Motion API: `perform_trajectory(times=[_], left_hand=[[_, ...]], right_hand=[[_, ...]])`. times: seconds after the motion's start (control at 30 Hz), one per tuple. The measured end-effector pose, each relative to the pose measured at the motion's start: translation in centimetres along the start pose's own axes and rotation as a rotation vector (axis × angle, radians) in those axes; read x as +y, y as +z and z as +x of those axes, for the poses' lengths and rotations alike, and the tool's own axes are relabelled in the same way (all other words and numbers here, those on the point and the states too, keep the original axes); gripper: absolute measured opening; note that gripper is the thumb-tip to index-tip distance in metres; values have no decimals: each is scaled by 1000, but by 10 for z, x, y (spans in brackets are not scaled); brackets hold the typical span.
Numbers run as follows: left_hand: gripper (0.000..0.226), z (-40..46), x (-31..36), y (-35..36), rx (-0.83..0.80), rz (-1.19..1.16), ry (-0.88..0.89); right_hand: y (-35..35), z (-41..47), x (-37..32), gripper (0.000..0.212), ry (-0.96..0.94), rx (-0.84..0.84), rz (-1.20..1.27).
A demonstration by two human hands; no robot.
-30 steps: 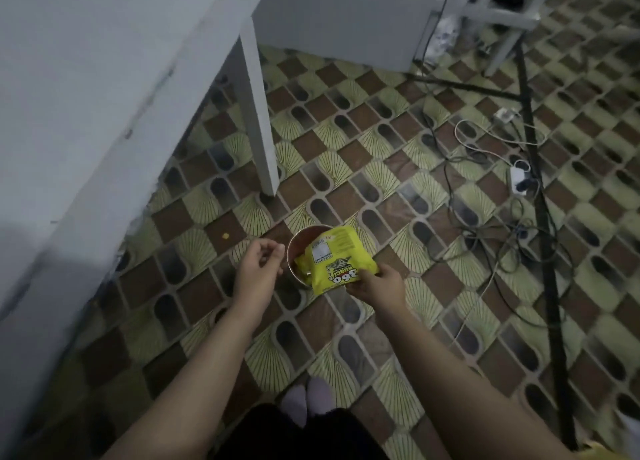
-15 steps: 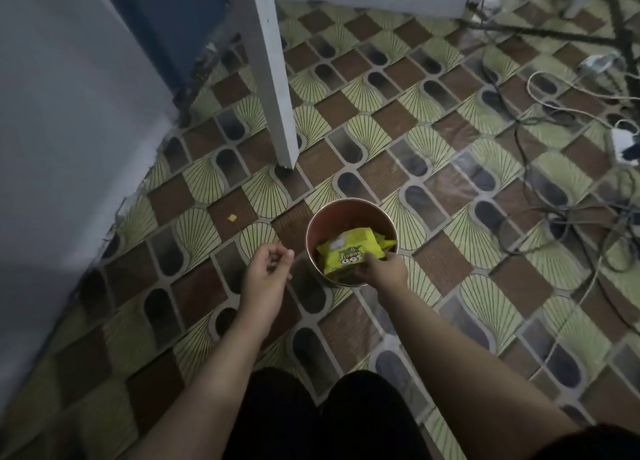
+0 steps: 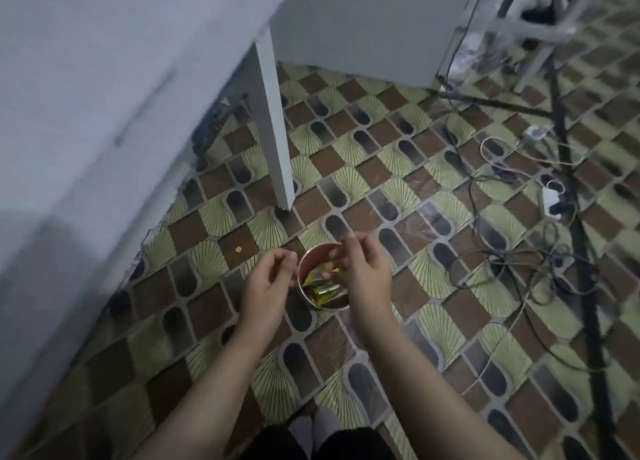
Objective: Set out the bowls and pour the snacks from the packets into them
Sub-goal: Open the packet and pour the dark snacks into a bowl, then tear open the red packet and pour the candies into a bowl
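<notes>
A patterned tile floor (image 3: pixel 398 154) lies under a white table leg (image 3: pixel 273 141). The bowl (image 3: pixel 304 293) sits on it below the loosely curled, empty fingers of the right hand (image 3: pixel 363 272), the yellow packet (image 3: pixel 322 288) dropped inside, probably as rubbish. The left hand (image 3: pixel 266 286) hangs just beside the rim, fingers loosely curled, holding nothing.

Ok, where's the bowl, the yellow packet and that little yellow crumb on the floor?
bowl (image 3: pixel 313 251), head view, far rim.
yellow packet (image 3: pixel 323 291), head view, crumpled middle inside the bowl.
yellow crumb (image 3: pixel 238 249), head view, its centre, on a brown tile.
</notes>
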State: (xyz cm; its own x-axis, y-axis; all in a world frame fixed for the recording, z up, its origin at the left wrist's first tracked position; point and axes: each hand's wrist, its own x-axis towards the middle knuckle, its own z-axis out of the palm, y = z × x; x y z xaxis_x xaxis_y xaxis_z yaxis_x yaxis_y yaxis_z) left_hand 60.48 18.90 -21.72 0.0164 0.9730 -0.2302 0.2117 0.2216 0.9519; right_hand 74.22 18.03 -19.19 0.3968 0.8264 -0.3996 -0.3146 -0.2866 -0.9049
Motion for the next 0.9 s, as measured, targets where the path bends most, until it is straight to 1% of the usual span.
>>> perform_trajectory(times=[0.1, 0.17, 0.23, 0.37, 0.43, 0.57, 0.73, 0.83, 0.9], left_hand=[[22, -22, 89, -26, 46, -21, 108], [25, -40, 142, -53, 97, -9, 191], [27, -53, 176, -74, 151, 2, 255], [28, -95, 234, -139, 359, -5, 370], [27, -121, 245, -173, 485, -14, 414], [27, -177, 246, -243, 691, -26, 429], [29, -254, 227, -336, 969, -51, 448], [29, -304, 210, -386, 1072, -9, 453], [30, -338, 199, -421, 1143, 24, 419]], right_hand=[[25, -48, -84, 23, -140, -83, -43], [46, -78, -130, 22, -207, -184, -55], [63, -97, -158, 21, -261, -279, -71], [115, -145, -202, 20, -385, -493, -80], [143, -169, -209, 19, -444, -609, -121], [199, -222, -202, 20, -511, -815, -170], [277, -308, -170, 20, -496, -1098, -167], [319, -365, -146, 21, -461, -1214, -138], [349, -406, -128, 21, -460, -1290, -129]])
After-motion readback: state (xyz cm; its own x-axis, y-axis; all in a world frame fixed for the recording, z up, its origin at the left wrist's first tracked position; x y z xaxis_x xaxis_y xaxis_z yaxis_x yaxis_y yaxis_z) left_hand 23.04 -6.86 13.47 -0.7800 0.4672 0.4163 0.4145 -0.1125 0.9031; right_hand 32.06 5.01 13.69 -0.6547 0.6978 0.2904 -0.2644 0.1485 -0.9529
